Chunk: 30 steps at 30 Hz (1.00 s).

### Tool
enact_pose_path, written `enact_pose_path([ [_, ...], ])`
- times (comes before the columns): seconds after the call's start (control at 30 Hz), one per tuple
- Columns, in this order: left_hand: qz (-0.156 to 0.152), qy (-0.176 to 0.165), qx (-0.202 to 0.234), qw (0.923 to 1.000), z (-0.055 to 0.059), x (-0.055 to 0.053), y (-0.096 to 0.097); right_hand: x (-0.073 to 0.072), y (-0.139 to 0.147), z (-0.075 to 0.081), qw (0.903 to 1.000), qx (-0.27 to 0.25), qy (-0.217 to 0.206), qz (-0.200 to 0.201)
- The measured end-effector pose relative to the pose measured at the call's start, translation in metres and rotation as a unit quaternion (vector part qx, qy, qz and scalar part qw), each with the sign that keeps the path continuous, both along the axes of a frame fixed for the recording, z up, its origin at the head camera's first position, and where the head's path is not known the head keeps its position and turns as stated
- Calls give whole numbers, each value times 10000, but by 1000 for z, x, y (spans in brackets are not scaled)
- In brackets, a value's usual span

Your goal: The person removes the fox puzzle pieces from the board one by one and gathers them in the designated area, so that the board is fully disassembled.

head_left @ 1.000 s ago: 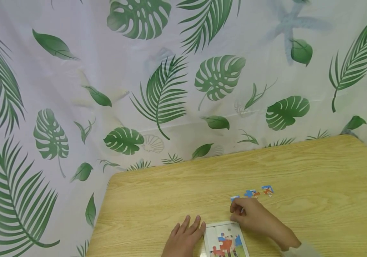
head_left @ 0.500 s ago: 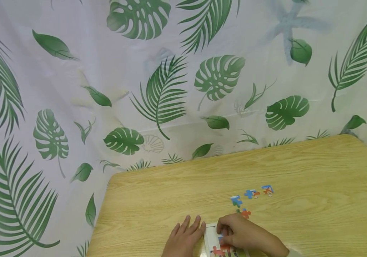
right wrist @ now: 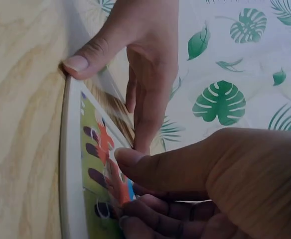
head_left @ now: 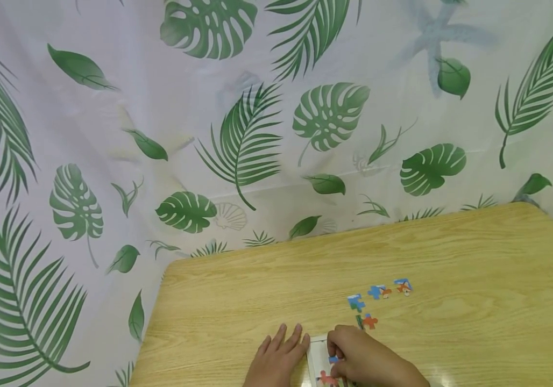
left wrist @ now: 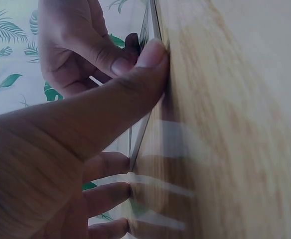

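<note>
A jigsaw puzzle board (head_left: 319, 352) with a pale frame lies at the table's front, partly hidden by my right hand. Orange, blue and green animal-picture pieces (right wrist: 101, 142) lie within it. My left hand (head_left: 276, 357) rests flat beside the board's left side, fingers spread. Its thumb (left wrist: 153, 55) touches the frame. Over the board, my right hand (head_left: 366, 357) has its thumb and curled fingers at an orange and blue puzzle piece (right wrist: 119, 184), which it appears to pinch at board level. The fingers hide most of that piece.
Several loose puzzle pieces lie beyond the board on the wooden table (head_left: 238, 301), among them a blue one (head_left: 355, 302), an orange one (head_left: 370, 321) and one with a fox's face (head_left: 403, 286). A leaf-print curtain (head_left: 267, 177) hangs behind the table.
My right hand has moved from beside the loose pieces down and left onto the board, uncovering the orange and blue pieces. In the last half second it shifts only slightly. The left hand stays put.
</note>
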<state>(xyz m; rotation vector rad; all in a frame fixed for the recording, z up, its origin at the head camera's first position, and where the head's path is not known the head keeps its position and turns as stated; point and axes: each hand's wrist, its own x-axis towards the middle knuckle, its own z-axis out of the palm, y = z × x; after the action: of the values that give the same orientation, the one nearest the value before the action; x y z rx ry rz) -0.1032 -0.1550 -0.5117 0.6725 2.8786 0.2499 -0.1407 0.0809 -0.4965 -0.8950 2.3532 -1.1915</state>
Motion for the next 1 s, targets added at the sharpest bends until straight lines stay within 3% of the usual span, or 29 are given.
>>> enact_pose_path([
  [0.1,3,17,12,10000,0,0,0,4,-2,1,9992,213,317,-71],
  [0.47,102,-121,20,9999,2,0,2,10,-6,-3,9965,468,602,-342],
  [0.63,83,-111,12,9999,2,0,1,9,-5,-4,9979,404,425,-275],
  [0.87,38,-57,78,9999,3,2,2,3,-1,-2,9990,-175,-396,-79],
  [1.0,31,-50,33,10000,3,2,2,-2,1,1,9972,-564,-488,-19],
])
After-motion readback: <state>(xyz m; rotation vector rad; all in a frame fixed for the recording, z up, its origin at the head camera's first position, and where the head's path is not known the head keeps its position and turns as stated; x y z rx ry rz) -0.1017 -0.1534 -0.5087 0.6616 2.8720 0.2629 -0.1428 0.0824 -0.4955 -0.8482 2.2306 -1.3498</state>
